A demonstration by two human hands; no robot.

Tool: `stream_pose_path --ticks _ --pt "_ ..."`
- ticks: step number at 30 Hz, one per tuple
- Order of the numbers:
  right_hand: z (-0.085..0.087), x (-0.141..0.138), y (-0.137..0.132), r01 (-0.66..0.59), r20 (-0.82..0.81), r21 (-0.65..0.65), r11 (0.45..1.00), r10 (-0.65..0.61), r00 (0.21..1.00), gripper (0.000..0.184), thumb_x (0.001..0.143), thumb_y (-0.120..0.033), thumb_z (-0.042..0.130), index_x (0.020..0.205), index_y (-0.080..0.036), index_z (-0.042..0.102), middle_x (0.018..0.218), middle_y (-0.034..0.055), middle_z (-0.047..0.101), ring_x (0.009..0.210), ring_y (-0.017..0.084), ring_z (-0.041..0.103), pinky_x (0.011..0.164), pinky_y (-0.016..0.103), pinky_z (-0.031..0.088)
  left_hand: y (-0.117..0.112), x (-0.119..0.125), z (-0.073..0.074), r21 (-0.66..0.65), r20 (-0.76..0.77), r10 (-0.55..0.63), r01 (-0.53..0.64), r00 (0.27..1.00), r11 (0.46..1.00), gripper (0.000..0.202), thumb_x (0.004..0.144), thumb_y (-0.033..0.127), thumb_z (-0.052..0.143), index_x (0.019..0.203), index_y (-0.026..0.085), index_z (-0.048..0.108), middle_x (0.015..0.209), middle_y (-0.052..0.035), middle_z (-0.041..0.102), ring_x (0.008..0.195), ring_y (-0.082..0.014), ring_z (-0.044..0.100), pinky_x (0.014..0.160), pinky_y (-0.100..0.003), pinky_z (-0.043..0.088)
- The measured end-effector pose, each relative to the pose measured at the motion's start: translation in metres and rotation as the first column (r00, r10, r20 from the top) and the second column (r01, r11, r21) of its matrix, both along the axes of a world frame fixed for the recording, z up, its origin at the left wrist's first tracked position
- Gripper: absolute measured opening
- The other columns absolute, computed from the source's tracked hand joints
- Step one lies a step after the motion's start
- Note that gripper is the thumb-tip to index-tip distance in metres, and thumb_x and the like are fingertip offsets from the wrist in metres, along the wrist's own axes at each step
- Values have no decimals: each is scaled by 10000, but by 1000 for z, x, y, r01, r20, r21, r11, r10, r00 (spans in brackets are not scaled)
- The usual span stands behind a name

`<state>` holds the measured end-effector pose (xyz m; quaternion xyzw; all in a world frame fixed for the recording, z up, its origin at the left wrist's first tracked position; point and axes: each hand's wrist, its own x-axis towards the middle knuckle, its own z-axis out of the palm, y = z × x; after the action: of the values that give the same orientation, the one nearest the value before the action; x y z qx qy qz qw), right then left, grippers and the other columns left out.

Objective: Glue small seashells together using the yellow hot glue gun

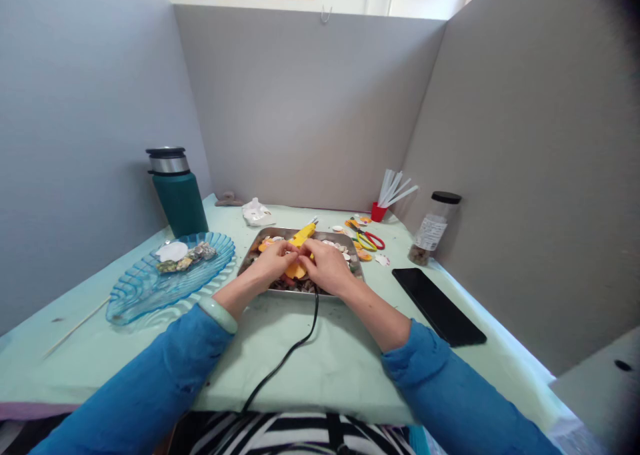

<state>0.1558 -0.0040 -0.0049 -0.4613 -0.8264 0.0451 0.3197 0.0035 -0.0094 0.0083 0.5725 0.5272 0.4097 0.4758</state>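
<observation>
My left hand (273,265) and my right hand (327,265) meet over a shallow metal tray (275,293), fingertips pinched together. Whatever small thing is between the fingers is hidden. Beneath them lies a yellow glue gun (304,233), its nozzle pointing to the far side and its black cord (295,345) running over the front edge of the table. Shells (340,247) and small brownish pieces fill the tray around the gun. Both hands partly cover the gun and these pieces.
On the left are a ribbed blue dish (145,301) holding shell pieces, a thin stick (75,328) and a green bottle (180,201). To the right lie scissors (374,240), a black phone (437,305), a jar (435,228) and glue sticks (390,189) in a red cup (379,212). Grey panels surround the table.
</observation>
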Motion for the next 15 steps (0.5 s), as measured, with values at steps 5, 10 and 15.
stream_pose_path --ticks 5,10,15 --pt "-3 -1 2 -3 -21 10 1000 3 1000 46 888 -205 557 872 -206 600 865 13 652 775 153 565 660 243 333 1 0 -1 -9 -2 1 -1 1000 1000 54 861 184 576 897 145 562 740 -27 586 669 -147 604 436 -190 510" --pt "-1 -2 0 9 -38 3 1000 -9 999 66 914 -246 550 897 -207 600 869 19 670 770 154 580 661 246 338 2 -1 -3 -2 -2 -8 8 1000 1000 89 835 209 615 887 152 571 740 -26 589 669 -148 604 440 -191 509" --pt "0 -1 -1 10 -51 -14 1000 -11 999 91 914 -233 542 977 -207 603 900 24 698 797 165 611 680 252 353 3 -1 -3 0 4 -29 29 1000 1000 116 827 235 634 889 165 564 728 -12 583 652 -142 603 441 -198 515"
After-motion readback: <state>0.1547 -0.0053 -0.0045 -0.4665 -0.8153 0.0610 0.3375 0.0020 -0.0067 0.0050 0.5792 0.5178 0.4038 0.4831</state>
